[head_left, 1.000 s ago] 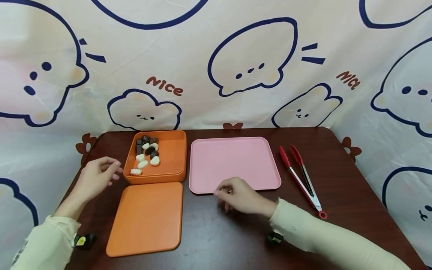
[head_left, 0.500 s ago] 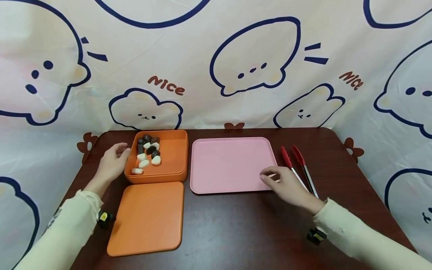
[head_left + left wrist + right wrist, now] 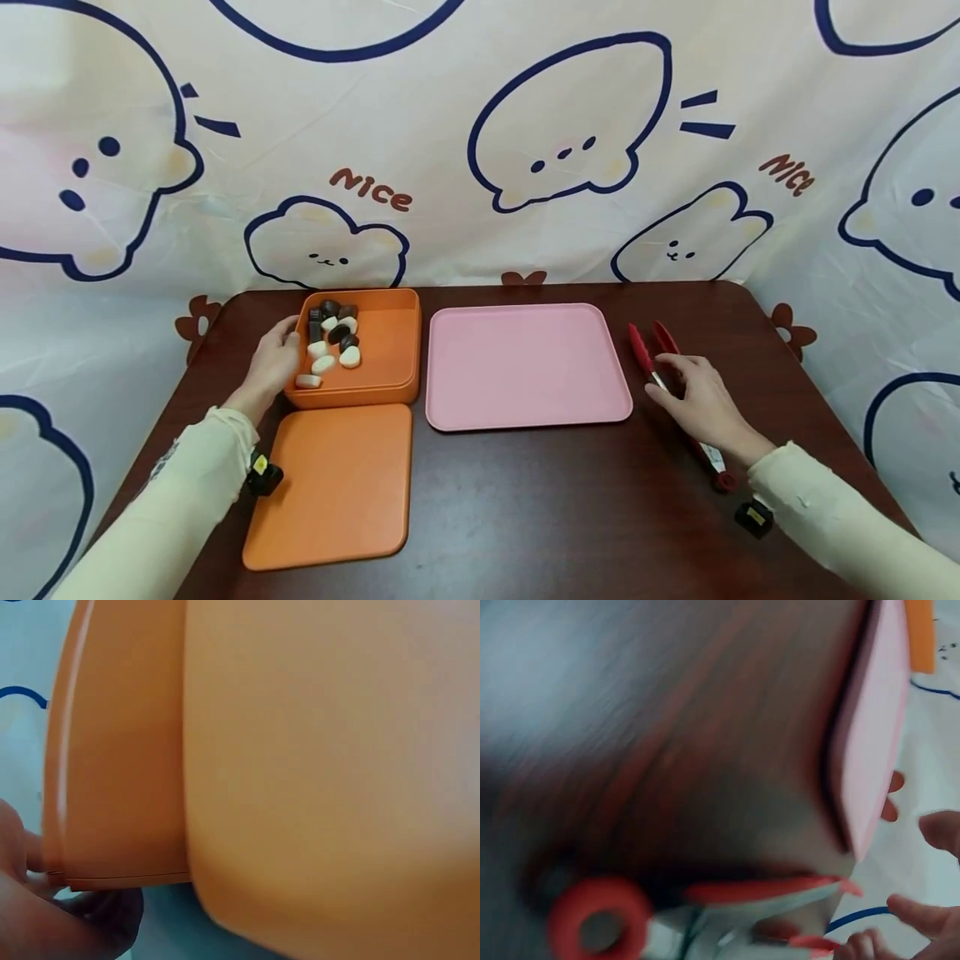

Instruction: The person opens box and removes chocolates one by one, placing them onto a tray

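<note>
I have the right hand over the red-tipped metal tongs, right of the flat pink tray; fingers parted, nothing held. Probably light, springy; pinch mid-arms. Left hand against shallow orange box; can't tell if gripping.

Left fingers bend, right fingers arch loosely, 2 arms outstretched.
</note>
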`<move>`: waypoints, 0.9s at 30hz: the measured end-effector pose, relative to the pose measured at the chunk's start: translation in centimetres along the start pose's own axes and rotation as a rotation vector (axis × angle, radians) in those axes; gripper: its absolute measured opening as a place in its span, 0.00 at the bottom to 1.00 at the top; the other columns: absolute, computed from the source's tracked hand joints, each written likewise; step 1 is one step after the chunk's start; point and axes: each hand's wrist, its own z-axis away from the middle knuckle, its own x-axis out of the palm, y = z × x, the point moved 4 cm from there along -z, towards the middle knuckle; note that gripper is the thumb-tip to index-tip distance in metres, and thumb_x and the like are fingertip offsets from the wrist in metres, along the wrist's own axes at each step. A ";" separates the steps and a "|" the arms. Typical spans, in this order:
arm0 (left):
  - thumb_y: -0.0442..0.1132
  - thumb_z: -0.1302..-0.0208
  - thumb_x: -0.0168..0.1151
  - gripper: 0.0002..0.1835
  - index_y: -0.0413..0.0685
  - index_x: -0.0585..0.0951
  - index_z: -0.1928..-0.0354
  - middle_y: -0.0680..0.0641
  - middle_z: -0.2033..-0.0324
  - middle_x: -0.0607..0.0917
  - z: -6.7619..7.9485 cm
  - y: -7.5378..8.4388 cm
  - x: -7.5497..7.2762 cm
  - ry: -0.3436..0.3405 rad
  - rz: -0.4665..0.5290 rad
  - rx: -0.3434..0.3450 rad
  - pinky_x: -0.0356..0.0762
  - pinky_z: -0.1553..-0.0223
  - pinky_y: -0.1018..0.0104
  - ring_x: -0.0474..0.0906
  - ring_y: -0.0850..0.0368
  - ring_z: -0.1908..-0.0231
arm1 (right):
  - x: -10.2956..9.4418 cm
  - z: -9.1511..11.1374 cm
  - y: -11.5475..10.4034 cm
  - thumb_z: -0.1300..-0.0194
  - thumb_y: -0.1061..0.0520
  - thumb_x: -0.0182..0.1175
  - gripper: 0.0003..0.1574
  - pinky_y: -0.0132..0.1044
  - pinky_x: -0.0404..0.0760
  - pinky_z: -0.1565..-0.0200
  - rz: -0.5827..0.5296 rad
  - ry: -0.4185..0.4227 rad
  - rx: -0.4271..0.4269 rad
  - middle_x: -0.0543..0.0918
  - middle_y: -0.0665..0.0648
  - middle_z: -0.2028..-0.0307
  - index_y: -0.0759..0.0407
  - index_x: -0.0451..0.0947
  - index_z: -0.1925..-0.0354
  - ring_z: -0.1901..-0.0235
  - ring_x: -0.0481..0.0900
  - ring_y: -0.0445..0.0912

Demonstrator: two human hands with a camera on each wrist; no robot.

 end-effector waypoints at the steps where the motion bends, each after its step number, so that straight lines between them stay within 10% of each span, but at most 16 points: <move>1: 0.45 0.17 0.23 0.31 0.42 0.46 0.19 0.30 0.22 0.53 -0.1 -0.1 0.1 0.010 -0.008 -0.005 0.53 0.26 0.32 0.50 0.30 0.24 | 0.2 0.1 0.4 0.31 0.48 0.65 0.41 0.66 0.76 0.48 0.028 -0.008 0.010 0.68 0.78 0.38 0.68 0.65 0.30 0.43 0.69 0.69; 10: 0.50 0.18 0.20 0.32 0.43 0.47 0.19 0.32 0.21 0.52 -0.6 -0.9 0.5 0.050 -0.040 -0.021 0.50 0.25 0.33 0.48 0.30 0.23 | 1.1 1.0 4.0 0.38 0.43 0.70 0.64 0.70 0.76 0.49 0.126 -0.130 0.100 0.66 0.85 0.40 0.78 0.46 0.26 0.45 0.69 0.75; 27: 0.50 0.18 0.18 0.34 0.38 0.43 0.19 0.31 0.21 0.48 -0.6 -1.0 0.9 0.004 0.073 0.002 0.47 0.23 0.34 0.44 0.31 0.22 | -0.4 0.8 5.7 0.31 0.56 0.60 0.47 0.64 0.79 0.51 0.058 -0.178 0.092 0.69 0.83 0.39 0.81 0.51 0.28 0.46 0.76 0.70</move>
